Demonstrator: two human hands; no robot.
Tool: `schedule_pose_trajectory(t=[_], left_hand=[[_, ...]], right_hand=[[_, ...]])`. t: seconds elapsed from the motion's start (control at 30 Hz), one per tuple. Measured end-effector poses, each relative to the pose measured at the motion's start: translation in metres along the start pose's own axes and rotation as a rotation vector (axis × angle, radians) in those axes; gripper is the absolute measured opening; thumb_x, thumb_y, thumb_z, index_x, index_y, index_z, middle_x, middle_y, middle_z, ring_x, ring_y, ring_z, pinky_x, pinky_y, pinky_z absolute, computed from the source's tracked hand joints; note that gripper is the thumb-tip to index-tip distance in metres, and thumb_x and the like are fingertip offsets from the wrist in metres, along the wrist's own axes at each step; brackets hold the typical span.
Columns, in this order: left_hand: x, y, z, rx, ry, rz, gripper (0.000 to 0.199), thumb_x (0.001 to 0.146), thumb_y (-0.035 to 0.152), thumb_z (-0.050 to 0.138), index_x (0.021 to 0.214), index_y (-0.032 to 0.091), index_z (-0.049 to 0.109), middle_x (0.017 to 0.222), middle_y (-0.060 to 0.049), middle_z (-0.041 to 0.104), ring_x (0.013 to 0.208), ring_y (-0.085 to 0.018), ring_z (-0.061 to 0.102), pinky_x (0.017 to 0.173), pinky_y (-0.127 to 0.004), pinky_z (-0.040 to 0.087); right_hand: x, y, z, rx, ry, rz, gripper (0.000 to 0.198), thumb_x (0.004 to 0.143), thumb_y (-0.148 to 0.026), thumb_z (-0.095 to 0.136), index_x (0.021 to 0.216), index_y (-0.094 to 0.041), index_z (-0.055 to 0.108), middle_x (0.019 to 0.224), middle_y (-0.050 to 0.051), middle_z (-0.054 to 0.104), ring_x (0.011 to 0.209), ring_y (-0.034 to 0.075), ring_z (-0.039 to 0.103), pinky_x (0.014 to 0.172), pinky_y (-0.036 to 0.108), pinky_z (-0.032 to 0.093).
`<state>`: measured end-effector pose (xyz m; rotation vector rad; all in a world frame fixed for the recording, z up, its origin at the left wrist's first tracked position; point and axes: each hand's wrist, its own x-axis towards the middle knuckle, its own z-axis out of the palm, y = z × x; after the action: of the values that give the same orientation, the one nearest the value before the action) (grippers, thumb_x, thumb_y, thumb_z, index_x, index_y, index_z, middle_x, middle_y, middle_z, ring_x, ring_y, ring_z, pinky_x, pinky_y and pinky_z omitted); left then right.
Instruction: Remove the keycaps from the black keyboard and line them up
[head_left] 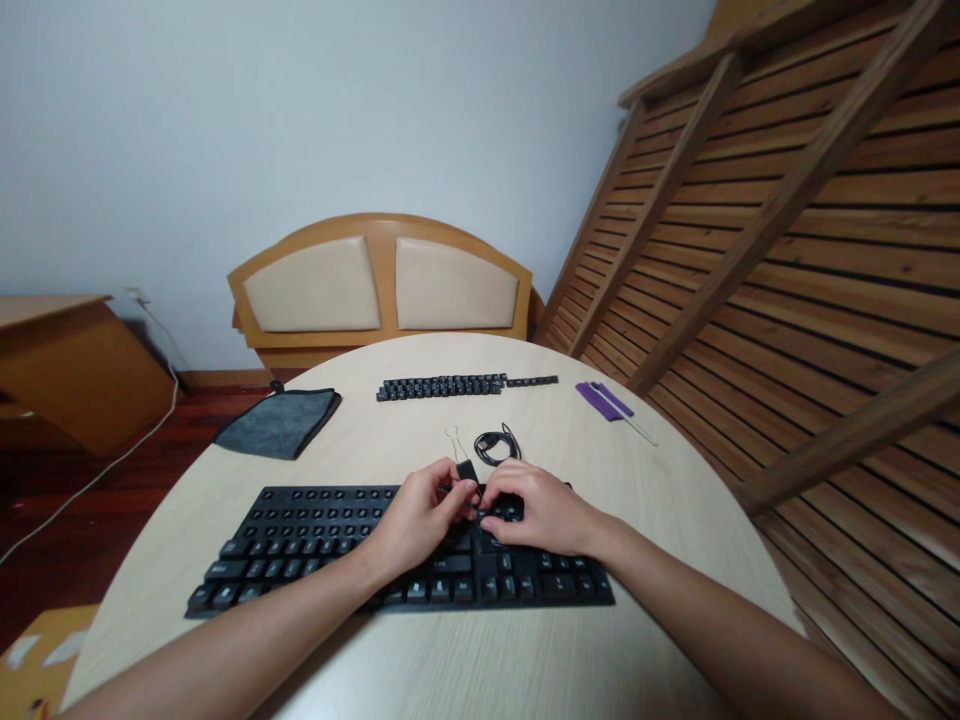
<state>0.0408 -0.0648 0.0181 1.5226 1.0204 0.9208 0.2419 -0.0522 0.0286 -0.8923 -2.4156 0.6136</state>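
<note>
A black keyboard lies on the round pale table in front of me. Both hands rest over its upper middle part. My left hand pinches a small black keycap at its fingertips, near the back edge of the keyboard. My right hand lies palm down on the keys with its fingertips meeting the left hand's; what it grips, if anything, is hidden. A wire keycap puller and a coiled black cable lie just behind the hands.
Rows of loose black keycaps lie farther back. A grey cloth sits at the left rim, a purple tool with a thin stick at the right. A wooden headboard and slatted frame stand behind.
</note>
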Motion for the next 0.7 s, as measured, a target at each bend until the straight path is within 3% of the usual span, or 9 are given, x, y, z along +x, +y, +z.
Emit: schedule_pose_trajectory(t=[0.43,0.6,0.7], left_hand=[[0.0003,0.0047,-0.0023,0.063,0.025,0.086,0.024,0.089,0.04,0.056,0.081,0.017,0.055,0.074,-0.002,0.067,0.07,-0.016,0.064,0.064,-0.027,0.047],[0.0011,0.0047,-0.0024,0.056,0.029,0.086,0.026,0.088,0.041,0.056,0.081,0.016,0.056,0.074,-0.002,0.066,0.071,-0.017,0.064,0.066,-0.028,0.049],[0.0012,0.0039,-0.002,0.022,0.016,0.073,0.025,0.088,0.041,0.057,0.083,0.016,0.056,0.075,-0.002,0.066,0.072,-0.017,0.065,0.065,-0.028,0.05]], right_hand=[[0.0004,0.0007,-0.0002,0.148,0.082,0.173,0.014,0.076,-0.026,0.071,0.09,-0.021,0.07,0.09,0.002,0.07,0.085,0.017,0.065,0.081,0.032,0.049],[0.0005,0.001,-0.0016,0.318,0.079,0.159,0.028,0.076,-0.025,0.073,0.102,-0.02,0.063,0.093,0.002,0.07,0.088,0.017,0.067,0.084,0.031,0.051],[0.0002,-0.0001,-0.003,0.254,0.092,0.08,0.029,0.076,-0.024,0.074,0.101,-0.021,0.061,0.095,0.002,0.069,0.089,0.017,0.066,0.084,0.032,0.051]])
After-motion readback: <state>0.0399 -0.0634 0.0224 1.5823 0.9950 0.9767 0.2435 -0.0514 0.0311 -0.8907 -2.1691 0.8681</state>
